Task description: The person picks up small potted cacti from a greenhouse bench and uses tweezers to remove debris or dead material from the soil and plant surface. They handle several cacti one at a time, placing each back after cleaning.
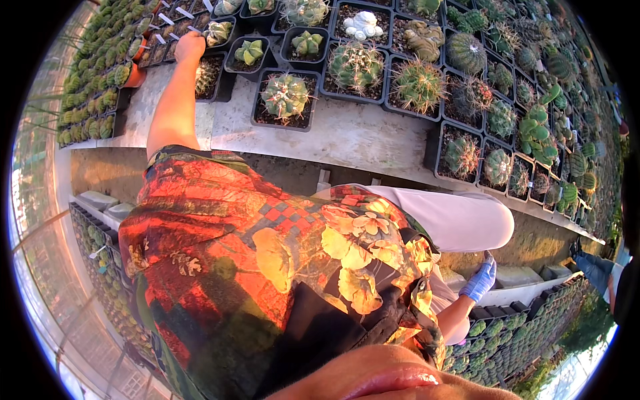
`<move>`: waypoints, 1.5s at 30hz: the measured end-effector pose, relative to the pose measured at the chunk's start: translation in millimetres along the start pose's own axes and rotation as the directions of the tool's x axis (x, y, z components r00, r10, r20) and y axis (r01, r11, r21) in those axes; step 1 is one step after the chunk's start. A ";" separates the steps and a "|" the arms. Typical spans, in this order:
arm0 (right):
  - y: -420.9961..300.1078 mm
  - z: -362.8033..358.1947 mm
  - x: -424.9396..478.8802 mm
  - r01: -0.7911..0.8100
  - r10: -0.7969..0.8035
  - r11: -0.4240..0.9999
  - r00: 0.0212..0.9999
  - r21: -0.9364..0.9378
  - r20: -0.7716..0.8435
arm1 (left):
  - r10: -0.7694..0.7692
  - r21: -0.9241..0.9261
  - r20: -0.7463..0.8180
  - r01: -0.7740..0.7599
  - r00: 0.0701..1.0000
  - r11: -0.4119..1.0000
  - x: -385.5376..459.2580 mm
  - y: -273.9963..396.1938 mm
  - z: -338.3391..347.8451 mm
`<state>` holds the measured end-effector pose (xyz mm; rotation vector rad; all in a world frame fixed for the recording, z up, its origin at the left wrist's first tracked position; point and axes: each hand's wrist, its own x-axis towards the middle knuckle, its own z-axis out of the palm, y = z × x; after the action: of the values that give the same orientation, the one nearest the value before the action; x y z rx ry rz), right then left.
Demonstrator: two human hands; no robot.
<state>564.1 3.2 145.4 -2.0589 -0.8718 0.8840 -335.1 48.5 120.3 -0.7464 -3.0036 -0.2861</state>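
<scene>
My left hand, bare, reaches over the potting bench at the upper left, beside a square black pot holding a pale-ribbed cactus. Its fingertips are hidden, so whether they grip a pot is unclear. Below it stands a pot with a spiny cactus, partly behind my forearm. My right hand, in a light blue-white glove, hangs low at the right beside my leg, away from the bench. Its fingers point towards the bench, and nothing is clearly seen in it. A potted spiny cactus stands near the bench's front edge.
Many potted cacti cover the bench, including a white knobbly one. Terracotta pots and small labelled pots stand at the left. Behind me runs another bench with trays of small cacti. A co-worker's legs show at far right.
</scene>
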 end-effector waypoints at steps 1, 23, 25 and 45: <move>1.8 -1.2 0.9 -0.003 0.003 1.000 1.000 0.002 -0.001 | -0.014 -0.017 0.019 0.014 1.000 1.000 0.9 1.3 1.1; 35.6 -15.6 18.1 0.075 -0.066 0.987 0.996 0.142 -0.063 | 0.116 -0.539 -0.062 -0.131 0.991 0.832 -154.6 33.0 3.6; 24.8 -10.6 8.9 0.081 -0.071 0.986 0.995 0.147 -0.073 | 0.135 -0.551 -0.092 -0.163 0.987 0.819 -154.5 24.4 6.0; 14.7 -38.7 -6.3 0.215 -0.201 0.969 0.973 0.121 -0.116 | 0.074 -0.722 0.309 0.183 0.948 0.668 -189.0 55.4 19.6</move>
<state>595.7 -22.6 155.0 -1.8429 -0.9280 0.6964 -141.8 13.1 96.0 -0.7759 -3.1379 -1.6341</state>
